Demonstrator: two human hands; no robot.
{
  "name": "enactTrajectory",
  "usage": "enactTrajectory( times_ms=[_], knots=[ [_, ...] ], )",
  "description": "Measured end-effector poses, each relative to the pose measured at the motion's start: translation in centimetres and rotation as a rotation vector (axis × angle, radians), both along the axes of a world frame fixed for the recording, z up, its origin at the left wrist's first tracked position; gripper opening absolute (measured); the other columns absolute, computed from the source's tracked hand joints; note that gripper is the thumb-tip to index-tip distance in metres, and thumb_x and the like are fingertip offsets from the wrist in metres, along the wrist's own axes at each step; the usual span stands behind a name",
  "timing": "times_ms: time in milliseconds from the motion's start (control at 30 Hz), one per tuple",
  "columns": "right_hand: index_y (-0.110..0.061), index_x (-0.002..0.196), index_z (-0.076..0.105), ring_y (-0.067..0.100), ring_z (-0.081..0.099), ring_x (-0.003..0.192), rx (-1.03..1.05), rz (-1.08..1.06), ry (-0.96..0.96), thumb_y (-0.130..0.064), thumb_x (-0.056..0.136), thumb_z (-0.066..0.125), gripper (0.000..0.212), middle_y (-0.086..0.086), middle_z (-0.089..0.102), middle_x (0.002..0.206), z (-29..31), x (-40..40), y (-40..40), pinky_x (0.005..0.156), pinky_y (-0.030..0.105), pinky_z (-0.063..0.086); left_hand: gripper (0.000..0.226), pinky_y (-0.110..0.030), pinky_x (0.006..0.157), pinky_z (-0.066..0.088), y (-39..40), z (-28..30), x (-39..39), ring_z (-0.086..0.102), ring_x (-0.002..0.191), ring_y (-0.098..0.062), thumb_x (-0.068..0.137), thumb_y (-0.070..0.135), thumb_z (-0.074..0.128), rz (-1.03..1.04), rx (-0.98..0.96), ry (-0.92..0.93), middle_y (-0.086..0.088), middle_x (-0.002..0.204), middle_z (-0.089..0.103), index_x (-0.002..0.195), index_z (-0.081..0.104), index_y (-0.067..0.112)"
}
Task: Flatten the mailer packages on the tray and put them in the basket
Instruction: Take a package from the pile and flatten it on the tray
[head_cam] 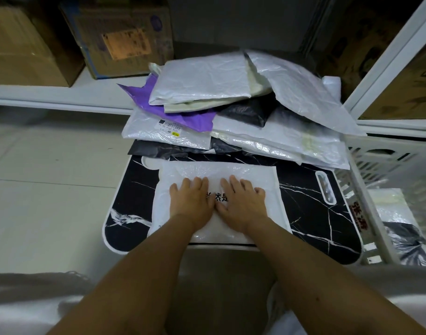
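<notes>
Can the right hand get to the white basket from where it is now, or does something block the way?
Probably yes. The right hand presses flat on the white mailer, and the basket stands just right of the tray. Only bare tray lies between them.

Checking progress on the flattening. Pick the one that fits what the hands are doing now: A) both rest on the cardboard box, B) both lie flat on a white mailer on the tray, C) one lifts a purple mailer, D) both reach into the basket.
B: the left hand and right hand press side by side, fingers straight, on the white mailer lying on the tray.
</notes>
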State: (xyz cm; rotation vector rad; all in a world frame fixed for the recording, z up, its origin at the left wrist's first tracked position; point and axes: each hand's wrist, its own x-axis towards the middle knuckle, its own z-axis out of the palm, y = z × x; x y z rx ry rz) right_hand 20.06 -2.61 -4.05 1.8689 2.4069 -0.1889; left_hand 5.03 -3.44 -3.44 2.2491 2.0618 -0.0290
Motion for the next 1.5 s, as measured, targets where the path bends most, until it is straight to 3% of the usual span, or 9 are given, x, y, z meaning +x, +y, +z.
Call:
enactTrajectory(
  times_ms=[100,200,367,533,667,1000,1300,1400,1500],
  knots=[
    [-0.027,0.137,0.042,0.021,0.041,0.121,0.121,0.029,-0.002,-0.06,0.093,0.027,0.057,-0.004,0.047,0.135,0.2,0.0,1.2,0.097,0.045,0.029,0.042,-0.049,0.108,0.026,0.8,0.3,0.2,0.04,0.121,-0.025,0.099,0.045,0.024,-0.02,0.065,0.062,-0.003,0.126,0.047,0.127,0.047,0.024],
    [-0.024,0.124,0.053,0.028,0.032,0.135,0.182,0.026,0.037,-0.056,0.092,0.024,0.053,0.002,0.049,0.132,-0.3,-0.4,1.6,0.109,0.057,0.015,0.038,-0.061,0.113,0.01,1.2,-0.3,0.3,0.008,0.144,-0.034,0.1,0.044,0.021,-0.002,-0.008,0.067,-0.014,0.151,0.02,0.126,0.043,0.026],
    [-0.029,0.147,0.023,0.035,-0.005,0.148,-0.06,-0.033,0.074,-0.058,0.095,0.022,0.059,-0.001,0.002,0.162,-1.0,-0.2,2.3,0.114,0.062,0.002,0.063,-0.06,0.112,0.013,2.1,-0.8,0.0,-0.004,0.147,-0.033,0.098,0.051,0.015,0.01,-0.16,0.044,-0.004,0.161,-0.007,0.152,0.004,0.018],
    [-0.042,0.152,0.008,0.028,-0.001,0.148,-0.081,-0.073,0.06,-0.059,0.096,0.021,0.059,0.0,-0.003,0.163,-0.7,-0.2,2.7,0.115,0.057,0.004,0.062,-0.058,0.106,0.024,2.8,-0.8,-0.4,0.015,0.141,-0.029,0.094,0.059,0.015,0.028,-0.106,0.047,0.0,0.156,0.012,0.151,0.004,0.037],
    [-0.039,0.153,0.009,0.025,-0.003,0.148,-0.078,-0.143,0.098,-0.062,0.094,0.023,0.064,0.01,-0.004,0.162,-0.8,-0.2,3.0,0.117,0.052,0.003,0.06,-0.066,0.109,0.009,2.9,-1.3,-0.2,-0.008,0.145,-0.038,0.091,0.066,0.011,0.136,-0.174,0.015,-0.004,0.16,-0.007,0.147,-0.002,0.048],
    [-0.043,0.151,0.001,0.044,-0.018,0.143,-0.145,-0.499,0.112,-0.08,0.084,0.016,0.079,0.007,-0.016,0.161,-1.1,-0.7,2.6,0.111,0.065,-0.007,0.078,-0.053,0.117,-0.002,2.5,-1.9,-0.2,-0.014,0.144,-0.041,0.091,0.068,0.01,0.324,-0.183,-0.065,-0.023,0.156,-0.014,0.152,-0.009,0.024],
    [-0.016,0.154,0.018,0.024,0.0,0.15,-0.059,-0.348,0.257,-0.029,0.106,0.021,0.05,0.007,0.008,0.162,-1.2,3.9,2.1,0.121,0.038,0.005,0.053,-0.041,0.12,0.006,2.7,-2.0,-4.2,-0.005,0.147,-0.034,0.104,0.032,0.014,0.078,-0.218,-0.051,-0.014,0.16,-0.003,0.154,0.001,0.019],
    [-0.014,0.149,0.025,0.026,0.008,0.148,-0.057,-0.353,0.222,-0.011,0.097,0.041,0.054,0.011,0.02,0.157,0.0,3.9,1.7,0.12,0.044,0.015,0.058,-0.038,0.119,0.015,1.8,-0.3,-3.3,-0.002,0.148,-0.029,0.099,0.014,0.036,0.139,-0.235,-0.103,-0.015,0.159,0.002,0.151,0.011,0.006],
    [-0.027,0.151,0.02,0.026,-0.001,0.149,0.023,-0.432,0.219,-0.026,0.1,0.037,0.054,0.007,0.009,0.161,1.7,0.3,-0.4,0.118,0.054,0.008,0.054,-0.05,0.118,0.008,-0.9,1.5,0.3,-0.004,0.147,-0.03,0.101,0.036,0.026,0.224,-0.106,-0.082,-0.012,0.16,0.001,0.15,0.014,0.016]
  ],
)
